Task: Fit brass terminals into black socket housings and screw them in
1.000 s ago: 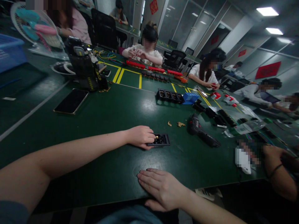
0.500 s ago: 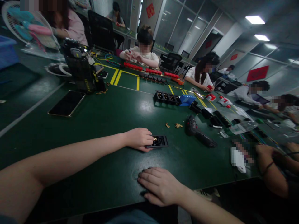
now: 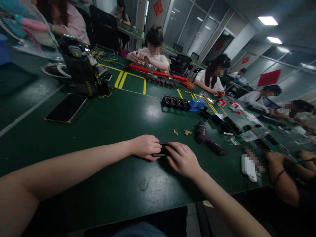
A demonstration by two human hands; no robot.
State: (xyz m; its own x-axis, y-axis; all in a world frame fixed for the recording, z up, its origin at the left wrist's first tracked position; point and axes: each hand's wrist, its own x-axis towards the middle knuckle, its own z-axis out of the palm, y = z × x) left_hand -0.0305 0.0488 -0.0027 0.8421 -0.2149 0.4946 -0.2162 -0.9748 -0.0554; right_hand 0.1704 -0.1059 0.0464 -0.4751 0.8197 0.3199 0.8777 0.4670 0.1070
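A small black socket frame (image 3: 162, 149) lies on the green table (image 3: 103, 131) in front of me. My left hand (image 3: 146, 147) is curled against its left end, gripping it. My right hand (image 3: 183, 159) lies over its right side with fingers bent down onto it, hiding most of the frame. Small brass parts (image 3: 187, 132) lie just beyond, and a dark electric screwdriver (image 3: 208, 141) rests to their right.
A row of black socket frames (image 3: 175, 102) and a blue box (image 3: 197, 105) sit further back. A phone (image 3: 65, 107) and a black bottle (image 3: 80, 67) stand at left. Several people work along the far and right sides; another person's arm (image 3: 283, 172) rests at right.
My right hand has lifted from the table's near edge and moved forward onto the black frame. My left hand has stayed on the frame's left end.
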